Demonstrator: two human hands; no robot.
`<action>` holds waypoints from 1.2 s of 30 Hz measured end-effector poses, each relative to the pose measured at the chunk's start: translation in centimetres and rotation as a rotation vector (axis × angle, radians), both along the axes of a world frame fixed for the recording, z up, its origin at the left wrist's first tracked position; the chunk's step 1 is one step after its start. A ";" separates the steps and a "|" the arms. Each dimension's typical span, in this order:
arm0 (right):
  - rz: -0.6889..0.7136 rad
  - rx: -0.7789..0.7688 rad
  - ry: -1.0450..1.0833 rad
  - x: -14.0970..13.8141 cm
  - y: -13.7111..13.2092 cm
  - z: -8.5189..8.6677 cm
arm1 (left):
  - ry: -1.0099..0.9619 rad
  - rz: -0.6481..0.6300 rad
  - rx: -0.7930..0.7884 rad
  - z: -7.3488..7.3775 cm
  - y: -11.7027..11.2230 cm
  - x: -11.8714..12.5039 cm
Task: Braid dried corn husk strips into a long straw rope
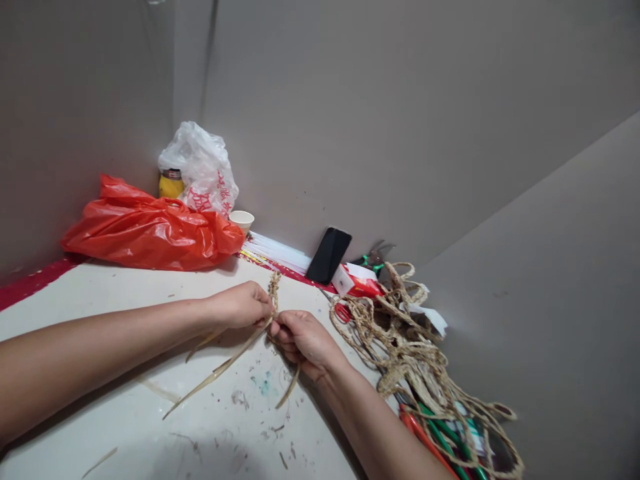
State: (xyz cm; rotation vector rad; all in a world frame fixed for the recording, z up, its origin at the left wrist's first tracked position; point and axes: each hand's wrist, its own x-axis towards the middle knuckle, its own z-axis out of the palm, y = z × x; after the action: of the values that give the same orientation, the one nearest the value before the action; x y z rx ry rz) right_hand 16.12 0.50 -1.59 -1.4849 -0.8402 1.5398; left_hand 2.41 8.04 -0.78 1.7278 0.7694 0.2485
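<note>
A short braid of dry straw (273, 285) stands up between my two hands over the white tabletop. My left hand (246, 303) pinches it from the left, fingers closed near its middle. From the right, my right hand (306, 339) is closed on the braid just below, its fingertips almost meeting those of the left. One long loose straw strand (215, 373) runs from the fingers down to the left. A shorter strand end (289, 388) hangs under my right hand. The exact grip on the single strands is hidden by the fingers.
A heap of braided straw cord (400, 347) lies at the right, over red and green handled tools (425, 433). Against the wall lean a black phone (329, 255) and pliers (376, 257). A red plastic bag (155, 230), white bag (200, 163) and paper cup (242, 219) stand back left.
</note>
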 end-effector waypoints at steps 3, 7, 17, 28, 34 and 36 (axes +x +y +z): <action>0.020 0.006 0.075 0.0 0.0 0.2 | -0.024 -0.009 -0.031 0.1 -0.7 0.1; 0.054 -0.012 0.165 0.2 0.0 0.2 | 0.005 0.054 -0.012 -0.2 -2.2 0.2; 0.049 0.023 0.131 -0.2 -0.3 0.0 | 0.063 0.137 0.410 -0.6 -3.9 0.3; 0.190 0.016 0.220 1.9 -0.1 1.1 | -0.138 0.131 0.250 0.8 -0.4 0.0; 0.303 0.012 0.223 2.6 0.1 0.8 | -0.193 -0.024 -0.266 -1.2 -1.3 0.9; 0.324 0.008 0.222 2.9 0.2 0.6 | -0.220 -0.013 -0.137 -1.4 -1.3 0.8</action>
State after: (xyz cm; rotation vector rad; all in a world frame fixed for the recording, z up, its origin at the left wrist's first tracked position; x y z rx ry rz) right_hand 19.01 0.68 -0.98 -1.1840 -0.9859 1.8959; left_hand 3.22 6.72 -2.23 1.5456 0.6003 0.3623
